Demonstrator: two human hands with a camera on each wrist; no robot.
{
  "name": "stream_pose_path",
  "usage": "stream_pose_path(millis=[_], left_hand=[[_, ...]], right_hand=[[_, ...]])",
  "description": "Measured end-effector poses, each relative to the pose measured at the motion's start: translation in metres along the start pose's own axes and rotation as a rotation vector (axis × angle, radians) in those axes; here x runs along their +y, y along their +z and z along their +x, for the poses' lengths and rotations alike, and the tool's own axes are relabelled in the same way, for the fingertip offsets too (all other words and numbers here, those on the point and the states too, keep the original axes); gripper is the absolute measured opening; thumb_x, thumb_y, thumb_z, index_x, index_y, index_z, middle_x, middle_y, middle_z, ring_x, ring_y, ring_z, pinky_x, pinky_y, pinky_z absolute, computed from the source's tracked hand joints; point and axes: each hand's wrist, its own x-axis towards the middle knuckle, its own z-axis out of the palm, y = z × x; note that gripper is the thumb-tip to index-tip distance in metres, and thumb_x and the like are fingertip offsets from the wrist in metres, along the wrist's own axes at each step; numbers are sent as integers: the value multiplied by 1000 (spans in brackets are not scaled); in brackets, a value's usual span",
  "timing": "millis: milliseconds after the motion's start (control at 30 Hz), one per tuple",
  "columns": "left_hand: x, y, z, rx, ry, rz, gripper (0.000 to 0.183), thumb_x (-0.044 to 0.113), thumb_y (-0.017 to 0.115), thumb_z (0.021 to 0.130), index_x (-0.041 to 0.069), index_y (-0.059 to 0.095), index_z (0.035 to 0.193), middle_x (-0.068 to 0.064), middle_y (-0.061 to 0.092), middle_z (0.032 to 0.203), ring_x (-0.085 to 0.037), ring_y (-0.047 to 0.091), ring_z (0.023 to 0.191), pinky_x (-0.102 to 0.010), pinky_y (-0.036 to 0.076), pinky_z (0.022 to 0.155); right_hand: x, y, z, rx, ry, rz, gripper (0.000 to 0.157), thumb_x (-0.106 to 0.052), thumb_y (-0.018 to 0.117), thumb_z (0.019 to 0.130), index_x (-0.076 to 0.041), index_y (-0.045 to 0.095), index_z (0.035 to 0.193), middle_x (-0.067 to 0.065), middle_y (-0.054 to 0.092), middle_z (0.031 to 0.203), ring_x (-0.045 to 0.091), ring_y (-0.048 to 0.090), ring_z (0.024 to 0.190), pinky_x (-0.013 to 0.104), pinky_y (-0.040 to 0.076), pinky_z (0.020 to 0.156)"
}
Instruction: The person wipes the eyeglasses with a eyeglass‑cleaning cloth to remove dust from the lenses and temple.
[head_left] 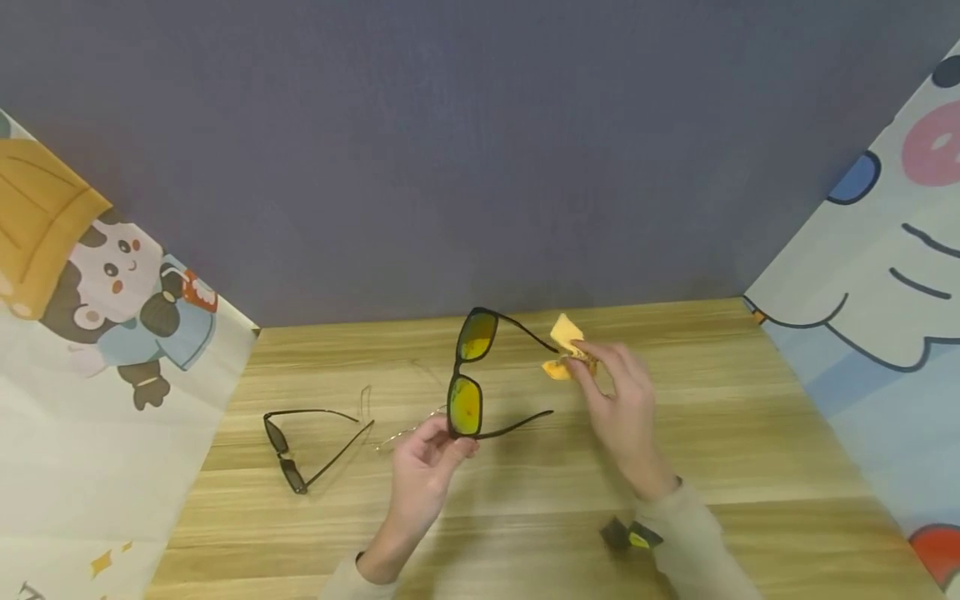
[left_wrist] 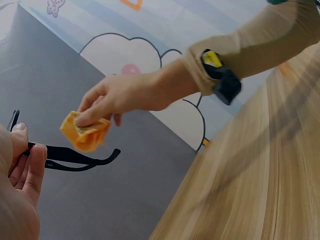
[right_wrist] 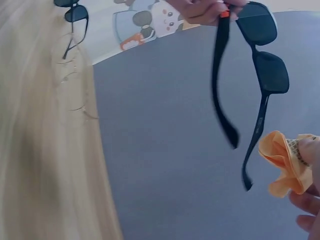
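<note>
My left hand (head_left: 423, 471) pinches a pair of black-framed sunglasses (head_left: 454, 367) at the lower hinge corner, holding them upright above the table. Their lenses look yellow-green in the head view and dark in the right wrist view. Both temples are unfolded and point toward my right hand (head_left: 622, 404). Between its thumb and fingers that hand grips a crumpled yellow-orange cloth (head_left: 567, 333), close to the tip of the upper temple. In the right wrist view the cloth (right_wrist: 285, 160) shows a small printed patch under the thumb, beside the temple ends.
Another pair of dark sunglasses (head_left: 292, 475) lies on the wooden table (head_left: 750, 467) at the left, temples unfolded. Thin clear-lensed glasses (head_left: 365, 404) lie between them and my left hand. A grey panel (head_left: 480, 167) stands behind, with cartoon-printed walls (head_left: 885, 275) at both sides.
</note>
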Motion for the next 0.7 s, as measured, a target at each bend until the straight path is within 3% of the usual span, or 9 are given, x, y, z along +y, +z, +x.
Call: stream_pose_path(millis=[133, 233, 367, 500, 700], left_hand=[[-2, 2, -2, -11, 17, 22, 12, -20, 64, 86, -17, 60, 97, 5, 69, 99, -5, 67, 86, -21, 63, 80], [-3, 5, -3, -29, 42, 49, 13, -20, 65, 86, -15, 61, 97, -9, 70, 95, -7, 67, 86, -20, 62, 80], [-2, 8, -5, -58, 30, 71, 13, -18, 65, 86, -14, 62, 99, -27, 64, 93, -6, 67, 87, -20, 61, 82], [-2, 9, -7, -96, 5, 94, 13, -16, 66, 87, -11, 64, 99, -27, 64, 93, -4, 65, 88, -22, 61, 83], [-3, 9, -8, -196, 29, 91, 14, -16, 67, 87, -8, 65, 99, -25, 67, 96, -8, 66, 93, -26, 60, 87]], right_hand=[[-2, 3, 10, -12, 88, 38, 28, -4, 83, 82, 0, 75, 108, 16, 73, 99, 26, 66, 83, 17, 55, 86], [-2, 7, 15, -26, 147, 82, 30, 3, 85, 79, 0, 76, 108, 16, 73, 106, 27, 68, 91, 15, 55, 92], [-1, 14, 16, -32, 163, 138, 29, 4, 84, 79, 1, 76, 107, 17, 74, 111, 28, 71, 97, 17, 56, 96], [-1, 18, 15, -40, 171, 188, 30, 7, 82, 80, 1, 75, 109, 15, 76, 110, 24, 72, 94, 19, 59, 92], [-1, 22, 9, -133, 174, 195, 28, 11, 76, 86, 3, 73, 112, 16, 77, 105, 26, 73, 86, 11, 58, 83]])
